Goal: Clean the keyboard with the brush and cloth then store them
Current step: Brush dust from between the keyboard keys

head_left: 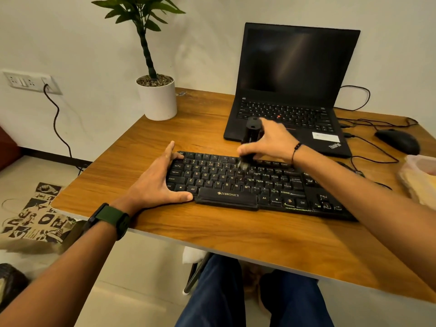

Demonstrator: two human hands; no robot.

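My right hand (269,142) grips the brush (252,135), its blurred bristles seemingly on the Zebronics keyboard's (236,182) upper rows; my left hand (155,180), fingers spread, braces its left end. Pressing hard could skid it toward the laptop (295,90) behind.

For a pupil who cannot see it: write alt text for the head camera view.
A person's right hand brushes a black keyboard with a black brush while the left hand steadies its left end. Behind, on the wooden desk, stand an open laptop and potted plant.
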